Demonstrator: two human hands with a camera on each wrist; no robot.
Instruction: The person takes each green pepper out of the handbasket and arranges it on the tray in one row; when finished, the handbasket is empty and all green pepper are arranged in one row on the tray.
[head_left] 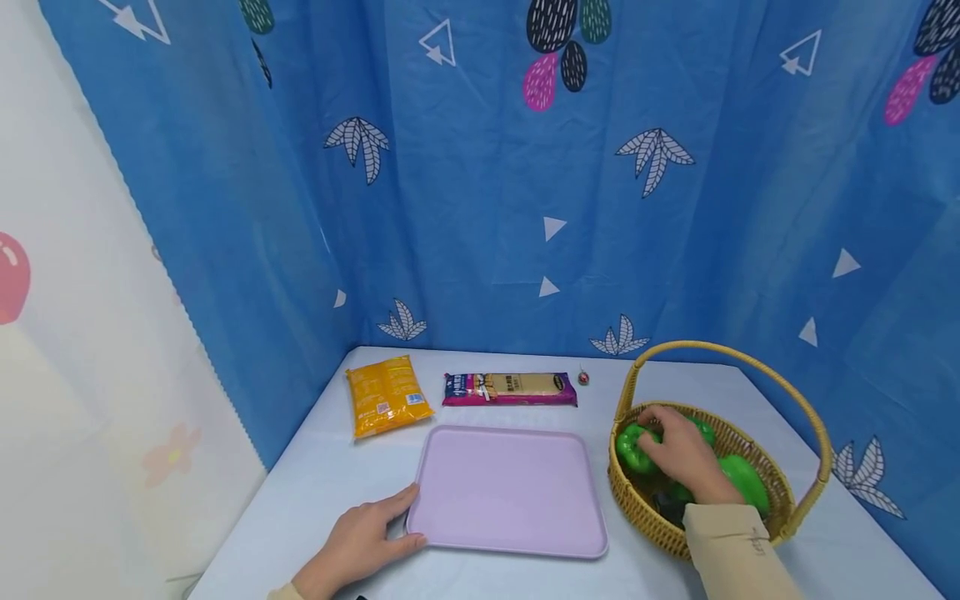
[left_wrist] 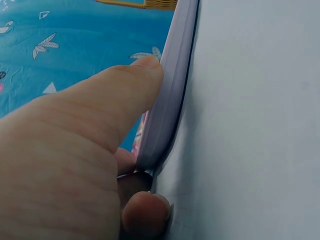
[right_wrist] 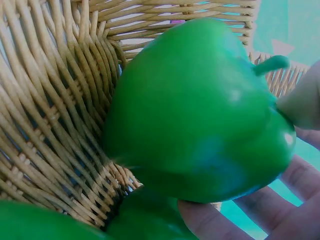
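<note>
My right hand reaches into the wicker basket and grips a green bell pepper, thumb near its stem and fingers beneath it. In the head view that bell pepper is at the basket's left side. More green peppers lie around the hand, partly hidden by it, beside a dark object. My left hand rests at the near left corner of a lilac tray, fingers extended along its left edge and thumb against the front edge. The tray holds nothing.
Behind the tray lie an orange packet and a long purple-ended noodle packet. A small reddish round object is right of the noodles. The basket's tall handle arches over its opening. A blue curtain hangs behind the white table.
</note>
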